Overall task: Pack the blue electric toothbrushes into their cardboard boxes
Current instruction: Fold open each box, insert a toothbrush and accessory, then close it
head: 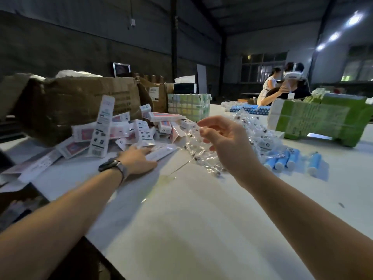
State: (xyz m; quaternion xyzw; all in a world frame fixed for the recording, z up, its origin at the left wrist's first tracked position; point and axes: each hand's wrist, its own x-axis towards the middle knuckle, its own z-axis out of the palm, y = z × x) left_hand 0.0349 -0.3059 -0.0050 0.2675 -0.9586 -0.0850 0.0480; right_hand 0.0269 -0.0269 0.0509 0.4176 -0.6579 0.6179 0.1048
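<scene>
From the head camera we see our left hand [139, 159] lying on a flat white cardboard box [161, 153], fingers spread and fairly straight, touching it. Our right hand [224, 142] hangs raised, fingers loosely apart, holding nothing. The blue electric toothbrushes [290, 159] lie on the white table [191, 219] right of those fingers; clear plastic bags [203, 152] lie behind them. The heap of boxes [113, 134] sits beyond our left fingertips; its print is too blurred to read.

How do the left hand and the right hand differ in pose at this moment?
The left hand lies low on the table, palm down, touching a flat white box; the right hand is raised above the table, fingers loosely spread, holding nothing. Only the left wrist wears a watch. Both reach forward.
</scene>
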